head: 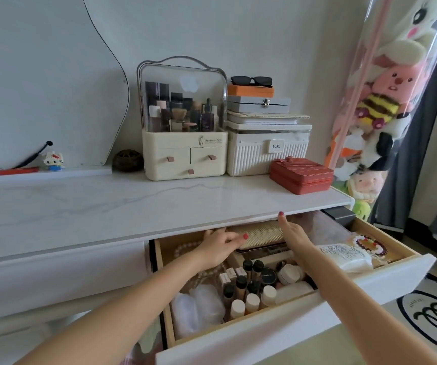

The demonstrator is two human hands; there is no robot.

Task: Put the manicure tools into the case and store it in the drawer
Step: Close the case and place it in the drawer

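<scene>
Inside the drawer, both hands rest on the case: left gripping; right flat, released.

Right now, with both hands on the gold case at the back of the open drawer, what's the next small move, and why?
Probably let go and draw both hands back. The gold mesh case already lies in the drawer, partly under the tabletop edge, with the left hand on its near-left end and the right hand resting flat on it. The drawer is open, so closing it comes next.

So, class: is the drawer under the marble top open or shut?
Open. The drawer is pulled out, its bottles showing, and both hands reach to the gold case inside.
</scene>
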